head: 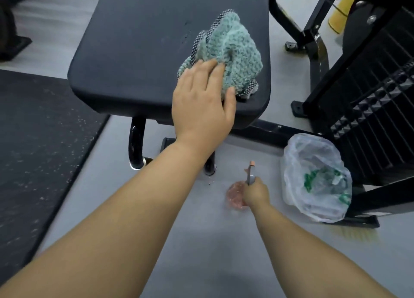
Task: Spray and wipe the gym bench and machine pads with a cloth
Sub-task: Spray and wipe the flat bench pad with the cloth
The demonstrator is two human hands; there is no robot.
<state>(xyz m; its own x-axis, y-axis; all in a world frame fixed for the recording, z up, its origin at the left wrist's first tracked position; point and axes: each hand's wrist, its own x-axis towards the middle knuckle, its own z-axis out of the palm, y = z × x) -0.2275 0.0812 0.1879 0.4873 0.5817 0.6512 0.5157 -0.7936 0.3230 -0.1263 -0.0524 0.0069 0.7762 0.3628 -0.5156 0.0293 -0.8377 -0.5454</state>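
Two hands engaged. Left hand (pixel 201 105) lies with fingers fairly straight on the near edge of the cloth (pixel 233 51), thumb against its side, pressing it to the bench pad (pixel 139 51); most of the cloth bunches beyond the fingertips. Cloth judged soft, light and limp: it should ruck under drag, so a flat palm over its middle would serve better. Pad looks smooth and firm, likely slick once wet. Right hand (pixel 256 193) curls round the neck of the spray bottle (pixel 235 195), pink body below the fingers, possibly resting on the floor; blur prevents confirmation. Bottle judged light and rigid.
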